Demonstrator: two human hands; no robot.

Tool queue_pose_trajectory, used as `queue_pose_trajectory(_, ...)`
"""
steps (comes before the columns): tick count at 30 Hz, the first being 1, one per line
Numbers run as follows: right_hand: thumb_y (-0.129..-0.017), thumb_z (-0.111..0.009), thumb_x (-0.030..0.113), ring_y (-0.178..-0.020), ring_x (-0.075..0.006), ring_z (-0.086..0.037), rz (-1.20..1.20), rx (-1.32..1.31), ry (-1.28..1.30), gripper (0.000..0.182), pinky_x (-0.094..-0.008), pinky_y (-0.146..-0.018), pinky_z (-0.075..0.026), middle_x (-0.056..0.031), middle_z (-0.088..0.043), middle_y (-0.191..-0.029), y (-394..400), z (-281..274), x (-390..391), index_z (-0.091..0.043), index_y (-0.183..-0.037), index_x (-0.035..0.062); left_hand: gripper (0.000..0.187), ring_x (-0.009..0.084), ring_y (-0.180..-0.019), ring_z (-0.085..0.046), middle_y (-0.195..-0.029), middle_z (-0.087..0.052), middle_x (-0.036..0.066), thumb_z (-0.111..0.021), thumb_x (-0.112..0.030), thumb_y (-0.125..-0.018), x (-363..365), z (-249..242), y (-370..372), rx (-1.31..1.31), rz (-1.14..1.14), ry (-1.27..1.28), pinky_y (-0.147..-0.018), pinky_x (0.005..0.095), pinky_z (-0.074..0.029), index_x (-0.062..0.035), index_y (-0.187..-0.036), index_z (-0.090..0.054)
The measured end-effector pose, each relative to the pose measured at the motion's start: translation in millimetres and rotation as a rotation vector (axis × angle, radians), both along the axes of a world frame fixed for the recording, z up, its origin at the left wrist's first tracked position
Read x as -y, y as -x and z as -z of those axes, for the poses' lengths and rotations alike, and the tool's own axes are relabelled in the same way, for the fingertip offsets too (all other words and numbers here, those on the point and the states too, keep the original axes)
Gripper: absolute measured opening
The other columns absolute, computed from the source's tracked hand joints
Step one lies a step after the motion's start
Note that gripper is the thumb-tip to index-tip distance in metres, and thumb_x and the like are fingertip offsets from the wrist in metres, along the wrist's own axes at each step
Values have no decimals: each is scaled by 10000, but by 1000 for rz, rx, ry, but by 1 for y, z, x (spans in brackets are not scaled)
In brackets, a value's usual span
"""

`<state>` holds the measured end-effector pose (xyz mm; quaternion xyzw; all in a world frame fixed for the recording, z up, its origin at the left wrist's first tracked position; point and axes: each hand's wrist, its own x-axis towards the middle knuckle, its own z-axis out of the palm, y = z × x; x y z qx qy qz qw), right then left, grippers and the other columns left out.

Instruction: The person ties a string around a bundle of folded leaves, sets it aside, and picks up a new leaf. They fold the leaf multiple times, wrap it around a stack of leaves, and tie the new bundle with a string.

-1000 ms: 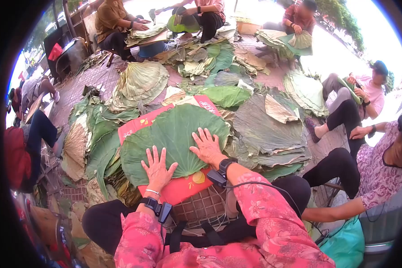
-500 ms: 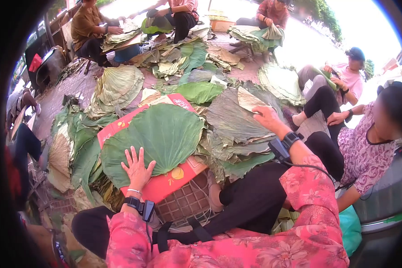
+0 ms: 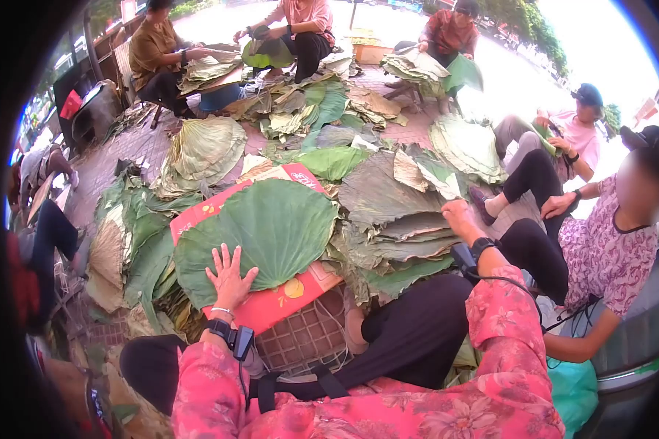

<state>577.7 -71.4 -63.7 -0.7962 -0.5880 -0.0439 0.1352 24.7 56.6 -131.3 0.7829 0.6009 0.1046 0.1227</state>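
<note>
A broad green lotus leaf [image 3: 271, 227] lies spread over a red cardboard box [image 3: 300, 289]. My left hand [image 3: 231, 278] rests flat on the leaf's near left part, fingers spread. To the right is a stack of dull grey-green lotus leaves [image 3: 388, 197]. At its right edge my right hand [image 3: 460, 216] is closed, fingers bent. A pale green leaf edge [image 3: 441, 178] runs down to the fingertips and appears pinched there; the exact grip is small and partly hidden. A tan folded leaf [image 3: 410, 171] lies on top of the stack.
A plastic crate [image 3: 304, 333] stands under the box. Leaf heaps lie at left [image 3: 135, 249] and beyond the box [image 3: 322, 102]. A fanned leaf stack [image 3: 201, 154] sits on the paving. A person in a patterned shirt [image 3: 608, 241] sits close on the right; several others sit farther off.
My right hand has moved right and down from the top of the stack to its right edge, and a pale green leaf part now shows there. My left hand stays on the green leaf.
</note>
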Motion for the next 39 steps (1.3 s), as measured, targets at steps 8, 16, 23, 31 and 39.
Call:
queue_pose_trajectory(8,-829,-579,185,-687,-279,-581,-53,-409,-515,144,-352,-652,-451,-152,-602,-742,90,-69,-94,-597,-851,44,631,278,-1386,-93,-1477,-227,76,-604,-472,-770,-8,11,11,215,-26,6,-1024,636,-53,-173,-1303,-448)
queue_pose_trajectory(16,-825,-592,150,-717,-269,-581,-613,-159,-754,103,-355,-641,-454,-87,-606,-812,290,-89,-139,-573,-908,92,543,240,-1325,-297,-1368,-420,95,-463,-490,-890,-16,18,29,707,-129,5,-1077,450,-158,-103,-1271,-475)
queue_pose_trajectory(23,-743,-602,112,-814,-237,-574,-1053,-87,-284,131,-353,-689,-433,-76,-563,-822,362,48,-88,-523,-839,72,581,155,-974,-488,-1084,-566,82,-509,-494,-879,-28,22,53,1543,-305,75,-900,263,-354,35,-1119,-525)
queue_pose_trajectory(31,-748,-623,156,-919,-280,-548,-1083,-164,-182,219,-378,-755,-439,-119,-567,-960,371,48,-74,-529,-911,42,274,136,-949,-543,-1074,-591,28,-587,-131,-865,-31,26,47,1839,-448,-1,-862,271,-409,-18,-1111,-544)
queue_pose_trajectory(39,-763,-647,278,-1042,-331,-514,-963,-352,-138,379,-401,-881,-414,-167,-563,-1113,372,67,-76,-562,-1025,19,253,248,-977,-574,-1075,-603,79,-568,-76,-847,-35,43,66,2247,-552,116,-887,410,-450,-38,-1097,-555)
